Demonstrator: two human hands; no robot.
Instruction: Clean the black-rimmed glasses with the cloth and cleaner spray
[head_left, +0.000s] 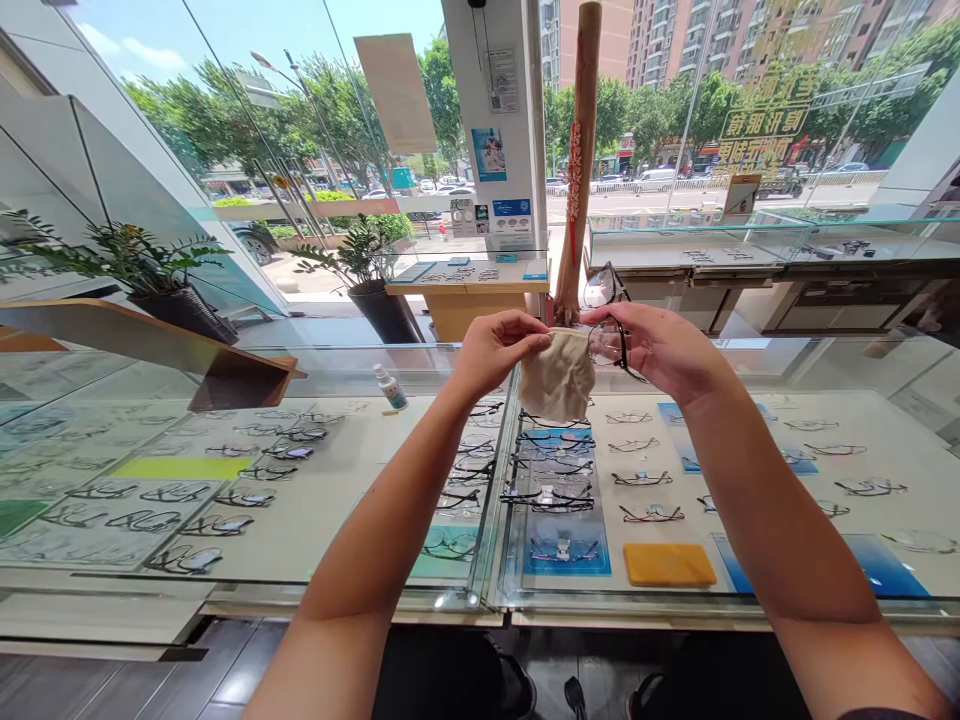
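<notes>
My left hand (499, 347) pinches the upper left corner of a beige cloth (559, 378), which hangs crumpled above the glass counter. A pair of dark-framed eyeglasses (609, 340) is in my right hand (664, 345), turned on its side with one lens above the other. The lower lens is close beside the cloth's right edge. My right fingertips reach behind the lenses toward the cloth's top; whether they also grip it I cannot tell. A small white spray bottle (390, 388) stands on the counter to the left of my hands.
Below my hands, the glass display counter (491, 570) holds rows of eyeglasses and an orange-yellow flat block (670, 565). A wooden pole (581, 150) rises just behind the cloth. Potted plants (371, 270) and a wooden stand (469, 310) are near the window.
</notes>
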